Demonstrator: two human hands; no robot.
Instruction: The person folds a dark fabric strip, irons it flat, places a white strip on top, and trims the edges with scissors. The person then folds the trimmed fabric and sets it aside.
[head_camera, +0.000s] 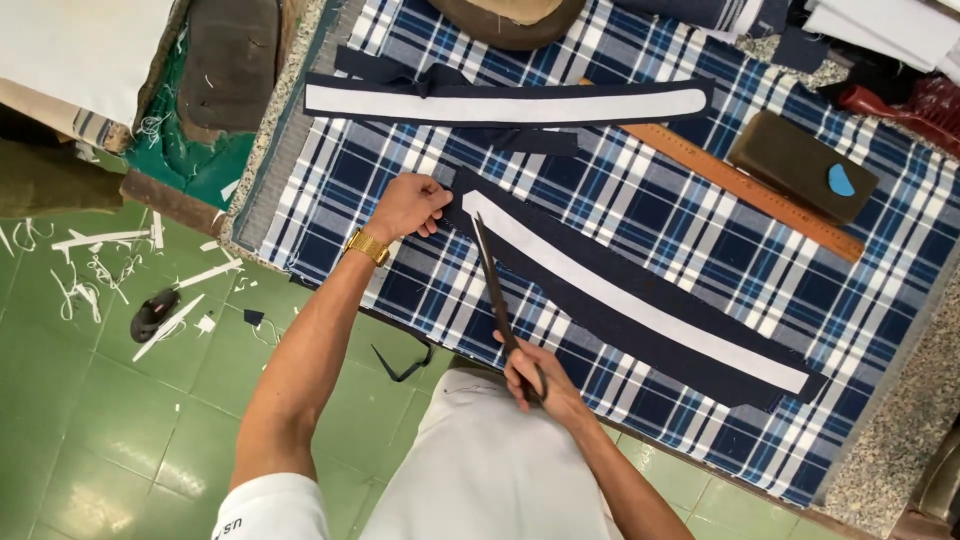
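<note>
My left hand (408, 206), with a gold watch on the wrist, pinches the left end of a long navy fabric strip (640, 335) that has a white lining strip (640, 305) laid along it. My right hand (535, 377) grips the handles of long dark scissors (495, 290). Their blades point away from me and reach the near edge of the navy strip by its left end. Both lie on a blue and white plaid cloth (620, 190) that covers the table.
A second navy strip with white lining (505, 102) lies farther back. A wooden ruler (750, 190) and a dark block with a blue chalk piece (803, 165) sit at right. White scraps and a black sandal (153, 315) litter the green tiled floor at left.
</note>
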